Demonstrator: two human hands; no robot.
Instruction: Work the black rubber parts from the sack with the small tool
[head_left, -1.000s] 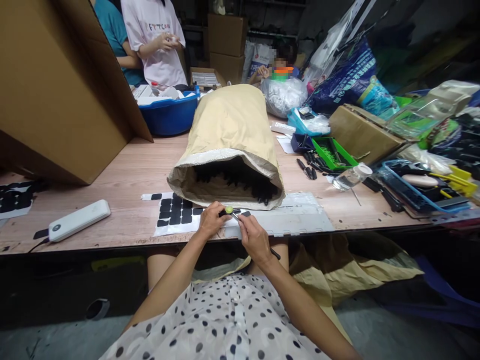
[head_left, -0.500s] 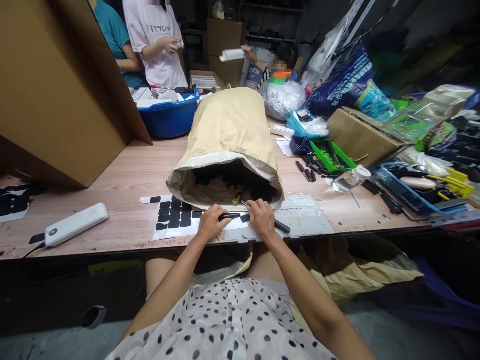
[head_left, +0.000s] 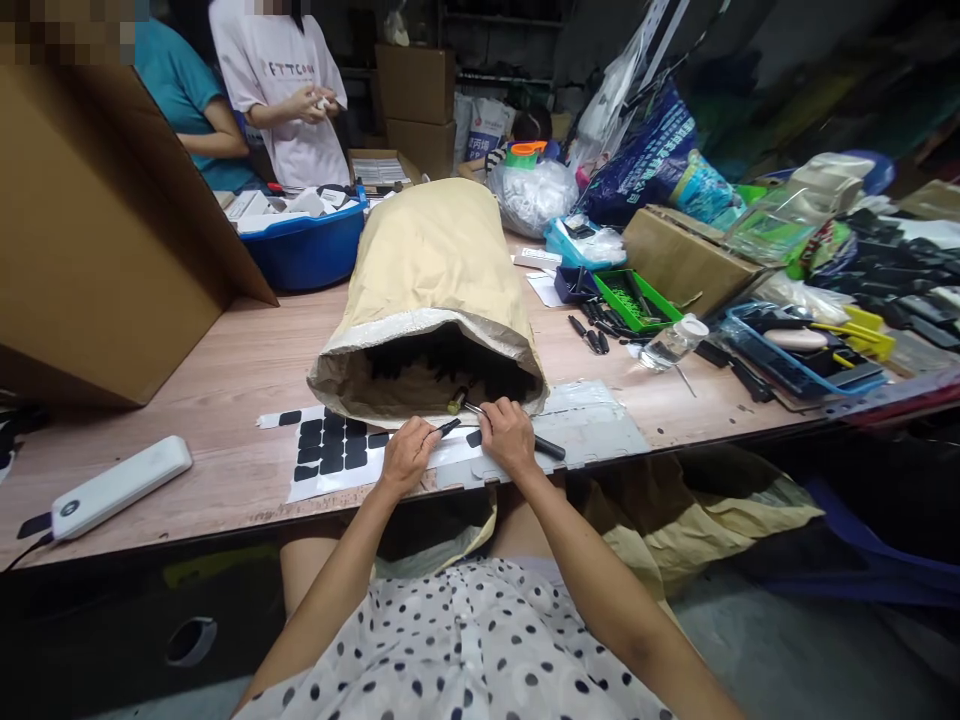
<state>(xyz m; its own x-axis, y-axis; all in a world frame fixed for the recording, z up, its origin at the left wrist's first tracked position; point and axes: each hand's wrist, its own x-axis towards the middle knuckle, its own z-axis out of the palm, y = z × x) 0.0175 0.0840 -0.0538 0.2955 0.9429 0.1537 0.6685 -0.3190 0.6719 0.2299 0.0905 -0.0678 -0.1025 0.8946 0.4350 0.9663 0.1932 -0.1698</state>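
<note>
My left hand point(head_left: 405, 455) is closed on a slim black pen-like part point(head_left: 449, 427), whose tip sticks out to the right. In my right hand point(head_left: 508, 437) is a small hammer with a brass-coloured head point(head_left: 456, 403) and a black grip point(head_left: 550, 448); the head points left, at the mouth of the sack. Just beyond both hands, a tan woven sack point(head_left: 439, 250) lies on its side, open toward me, with dark pieces inside. Under and left of my left hand is a white sheet with black rounded stickers point(head_left: 330, 445).
A white power bank point(head_left: 124, 490) lies at the left, near a large cardboard box point(head_left: 97, 220). Behind stands a blue basin point(head_left: 307, 248). To the right are a green tray point(head_left: 637, 300), a bottle point(head_left: 671, 343) and a blue tool basket point(head_left: 806, 360). Two people stand across the table.
The black part in my left hand now tilts up at its right end. The hammer stays in my right hand. The view has shifted right; the far person's raised hand with a white box is gone.
</note>
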